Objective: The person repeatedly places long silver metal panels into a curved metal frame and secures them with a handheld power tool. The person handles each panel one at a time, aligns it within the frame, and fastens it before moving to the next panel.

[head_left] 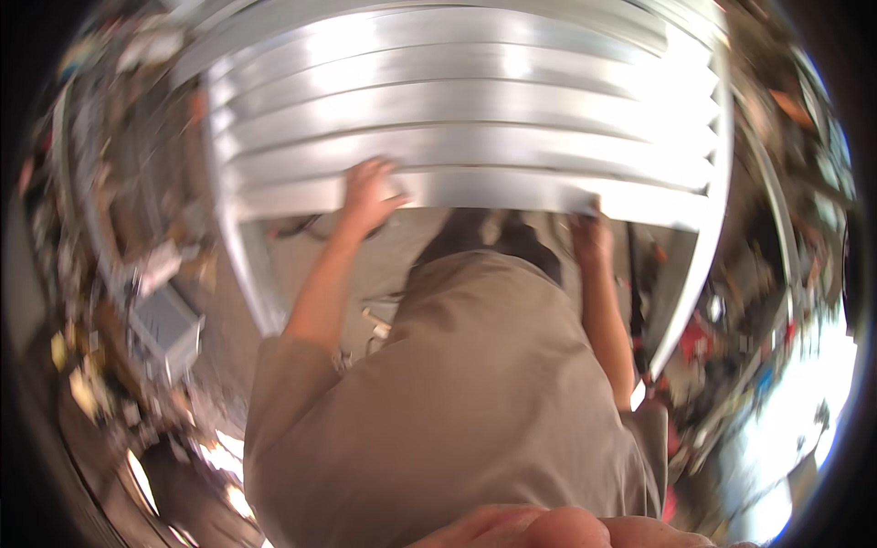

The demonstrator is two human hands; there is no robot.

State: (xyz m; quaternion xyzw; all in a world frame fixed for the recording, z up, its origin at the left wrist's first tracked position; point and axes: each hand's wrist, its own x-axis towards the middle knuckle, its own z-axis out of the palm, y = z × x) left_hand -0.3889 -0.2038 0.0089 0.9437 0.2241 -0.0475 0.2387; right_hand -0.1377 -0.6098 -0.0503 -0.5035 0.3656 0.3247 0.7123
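Before me lies a large silver metal panel of long parallel slats (475,187) set in a pale metal frame (239,265). My left hand (368,196) is over the nearest slat, left of its middle. Its fingers are bent, with the thumb apart from them, and motion blurs them; nothing shows between them. At the same slat's near edge, further right, my right hand (592,236) is closed around the rim. A small dark patch shows at its fingertips, too blurred to name.
The frame's side rails reach toward me on both sides, the right rail (694,292) close to my forearm. A grey box (166,329) and blurred clutter stand at the left. More clutter, with a red item (696,342), lies at the right. Concrete floor (402,247) shows below.
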